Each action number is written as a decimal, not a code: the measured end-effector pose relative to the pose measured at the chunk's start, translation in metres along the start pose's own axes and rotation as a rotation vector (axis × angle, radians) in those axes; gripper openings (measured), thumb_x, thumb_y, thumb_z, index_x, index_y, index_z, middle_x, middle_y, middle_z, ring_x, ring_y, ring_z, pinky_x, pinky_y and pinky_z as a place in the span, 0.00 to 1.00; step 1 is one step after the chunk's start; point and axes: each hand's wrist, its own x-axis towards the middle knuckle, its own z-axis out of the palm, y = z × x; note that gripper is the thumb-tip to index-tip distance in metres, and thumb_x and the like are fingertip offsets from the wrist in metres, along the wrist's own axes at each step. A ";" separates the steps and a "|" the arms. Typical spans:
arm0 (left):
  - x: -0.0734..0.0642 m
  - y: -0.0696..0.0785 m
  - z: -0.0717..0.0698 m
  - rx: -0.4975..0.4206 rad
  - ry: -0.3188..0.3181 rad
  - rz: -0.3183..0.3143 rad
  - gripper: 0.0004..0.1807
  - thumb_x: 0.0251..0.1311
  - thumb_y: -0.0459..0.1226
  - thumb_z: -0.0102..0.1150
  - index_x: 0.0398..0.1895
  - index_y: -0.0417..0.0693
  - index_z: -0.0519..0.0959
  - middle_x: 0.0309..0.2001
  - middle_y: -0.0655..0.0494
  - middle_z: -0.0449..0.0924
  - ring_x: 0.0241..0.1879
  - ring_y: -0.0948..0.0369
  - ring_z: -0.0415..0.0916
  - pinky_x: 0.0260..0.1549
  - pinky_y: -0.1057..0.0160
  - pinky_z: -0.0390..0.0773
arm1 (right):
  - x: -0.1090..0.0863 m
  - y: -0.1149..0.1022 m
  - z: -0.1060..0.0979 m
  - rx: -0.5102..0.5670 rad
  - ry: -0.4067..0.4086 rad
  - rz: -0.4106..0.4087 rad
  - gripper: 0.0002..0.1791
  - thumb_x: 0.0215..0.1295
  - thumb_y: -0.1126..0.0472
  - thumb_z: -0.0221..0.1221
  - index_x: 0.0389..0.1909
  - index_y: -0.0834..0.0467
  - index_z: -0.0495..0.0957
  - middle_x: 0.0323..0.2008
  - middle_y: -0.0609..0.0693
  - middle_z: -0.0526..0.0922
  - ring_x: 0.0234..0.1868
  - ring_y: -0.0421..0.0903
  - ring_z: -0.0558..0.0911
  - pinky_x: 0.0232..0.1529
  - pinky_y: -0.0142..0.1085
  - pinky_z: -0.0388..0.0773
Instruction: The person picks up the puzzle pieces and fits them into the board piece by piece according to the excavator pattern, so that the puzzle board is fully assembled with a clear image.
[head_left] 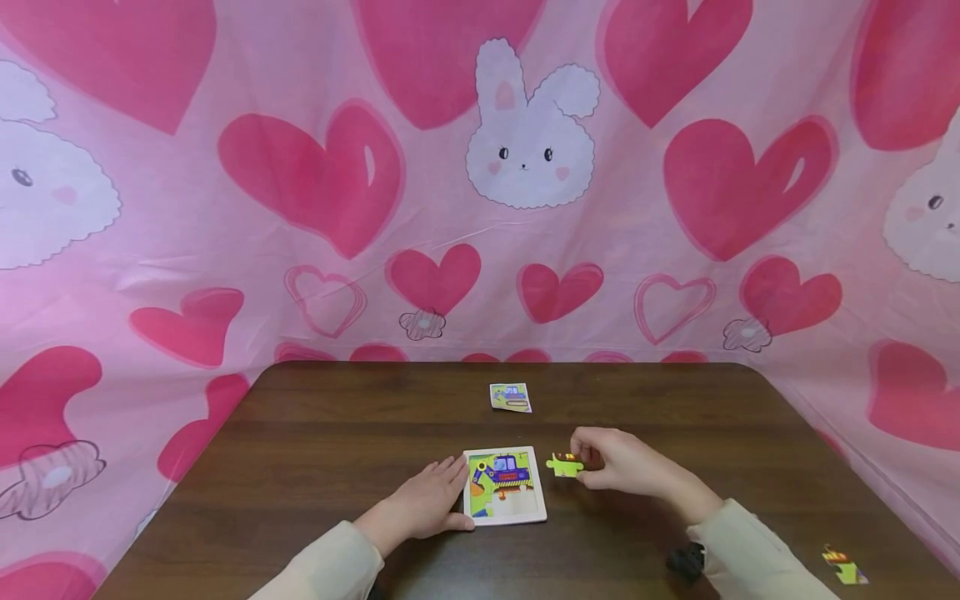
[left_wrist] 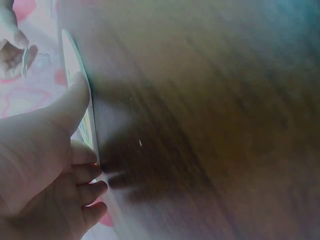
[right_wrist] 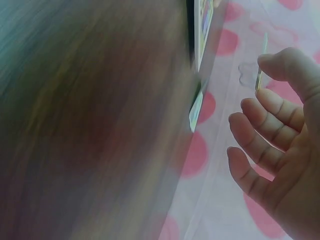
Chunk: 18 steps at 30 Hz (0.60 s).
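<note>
Left hand (head_left: 423,506) flat against puzzle tray (head_left: 503,517) edge, steadying it; right hand (head_left: 626,462) apart, pinching green puzzle piece (head_left: 564,466) just beside tray, ready for fitting.

Head cam looks forward and down over the table (head_left: 315,433) from mid-distance. Wrist cams sit very close, both blurred, aimed edge-on along the tabletop at the puzzle tray (head_left: 504,487), which all three views share

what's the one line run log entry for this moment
left hand steadies puzzle tray | right hand pinches puzzle piece beside tray | table
</note>
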 end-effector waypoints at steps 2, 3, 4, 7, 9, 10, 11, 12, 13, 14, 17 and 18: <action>0.000 0.000 0.000 0.002 0.000 -0.001 0.42 0.55 0.58 0.54 0.64 0.36 0.63 0.66 0.43 0.59 0.65 0.49 0.56 0.60 0.53 0.59 | 0.006 -0.004 0.005 -0.001 -0.004 -0.011 0.14 0.49 0.61 0.68 0.31 0.50 0.71 0.24 0.39 0.71 0.26 0.38 0.71 0.26 0.30 0.70; 0.000 0.000 0.000 0.001 -0.001 -0.003 0.43 0.55 0.58 0.54 0.64 0.36 0.63 0.66 0.43 0.59 0.65 0.49 0.56 0.60 0.53 0.59 | 0.009 -0.006 0.007 -0.002 -0.005 -0.020 0.14 0.48 0.61 0.68 0.31 0.50 0.71 0.23 0.39 0.71 0.26 0.38 0.71 0.26 0.30 0.70; -0.001 0.000 0.000 0.001 -0.002 -0.004 0.43 0.55 0.58 0.54 0.64 0.36 0.63 0.66 0.44 0.59 0.65 0.49 0.56 0.60 0.53 0.59 | 0.012 -0.008 0.009 -0.003 -0.008 -0.031 0.14 0.48 0.61 0.68 0.31 0.50 0.71 0.23 0.39 0.71 0.25 0.38 0.70 0.26 0.30 0.69; -0.001 0.000 0.000 -0.001 -0.004 -0.006 0.43 0.55 0.58 0.54 0.64 0.36 0.63 0.66 0.44 0.59 0.65 0.49 0.56 0.60 0.53 0.59 | 0.019 -0.014 0.016 0.002 -0.023 -0.053 0.14 0.48 0.61 0.68 0.30 0.50 0.71 0.22 0.40 0.70 0.25 0.37 0.70 0.25 0.30 0.69; -0.001 0.000 0.000 0.002 -0.001 -0.005 0.43 0.55 0.58 0.54 0.64 0.36 0.63 0.66 0.44 0.59 0.64 0.49 0.56 0.60 0.53 0.59 | 0.023 -0.018 0.021 0.003 -0.035 -0.062 0.13 0.49 0.60 0.67 0.30 0.50 0.71 0.22 0.40 0.70 0.24 0.37 0.69 0.25 0.29 0.69; -0.001 0.000 0.000 0.003 0.001 -0.002 0.43 0.55 0.58 0.54 0.64 0.36 0.64 0.66 0.43 0.59 0.64 0.49 0.56 0.60 0.53 0.59 | 0.025 -0.020 0.024 0.003 -0.042 -0.065 0.13 0.49 0.60 0.67 0.30 0.50 0.71 0.22 0.40 0.70 0.24 0.36 0.69 0.25 0.29 0.68; -0.001 0.000 0.000 0.006 0.003 0.001 0.42 0.55 0.58 0.55 0.64 0.36 0.64 0.65 0.43 0.59 0.64 0.49 0.56 0.60 0.53 0.59 | 0.027 -0.023 0.026 -0.001 -0.047 -0.069 0.13 0.49 0.60 0.67 0.30 0.50 0.71 0.22 0.40 0.70 0.24 0.36 0.69 0.24 0.29 0.68; -0.001 0.000 0.000 0.008 0.004 0.003 0.43 0.55 0.58 0.54 0.64 0.36 0.63 0.65 0.43 0.59 0.64 0.49 0.56 0.60 0.53 0.59 | 0.029 -0.025 0.029 0.002 -0.055 -0.070 0.13 0.49 0.59 0.67 0.30 0.50 0.71 0.21 0.40 0.70 0.24 0.36 0.69 0.24 0.29 0.68; -0.001 0.000 0.000 0.012 0.007 0.006 0.43 0.55 0.58 0.54 0.64 0.35 0.64 0.65 0.43 0.59 0.64 0.48 0.56 0.60 0.53 0.59 | 0.030 -0.027 0.031 0.002 -0.061 -0.071 0.13 0.49 0.59 0.67 0.30 0.50 0.71 0.21 0.40 0.70 0.23 0.35 0.68 0.23 0.28 0.67; -0.001 0.000 0.000 0.015 0.009 0.008 0.43 0.55 0.58 0.54 0.64 0.35 0.63 0.65 0.42 0.59 0.64 0.48 0.56 0.59 0.53 0.59 | 0.032 -0.029 0.034 0.000 -0.066 -0.071 0.13 0.48 0.59 0.67 0.29 0.50 0.71 0.21 0.41 0.70 0.23 0.35 0.68 0.23 0.28 0.66; -0.001 0.000 0.001 0.015 0.009 0.010 0.43 0.55 0.58 0.54 0.64 0.35 0.63 0.65 0.42 0.59 0.64 0.48 0.56 0.59 0.53 0.59 | 0.035 -0.035 0.041 0.001 -0.085 -0.072 0.12 0.48 0.58 0.66 0.29 0.50 0.71 0.20 0.41 0.70 0.21 0.34 0.67 0.21 0.28 0.64; 0.000 0.000 0.001 0.016 0.009 0.009 0.43 0.55 0.58 0.54 0.64 0.35 0.63 0.65 0.42 0.59 0.64 0.48 0.56 0.60 0.53 0.59 | 0.036 -0.037 0.043 0.009 -0.095 -0.068 0.12 0.48 0.58 0.66 0.29 0.50 0.71 0.19 0.41 0.69 0.21 0.34 0.67 0.21 0.28 0.64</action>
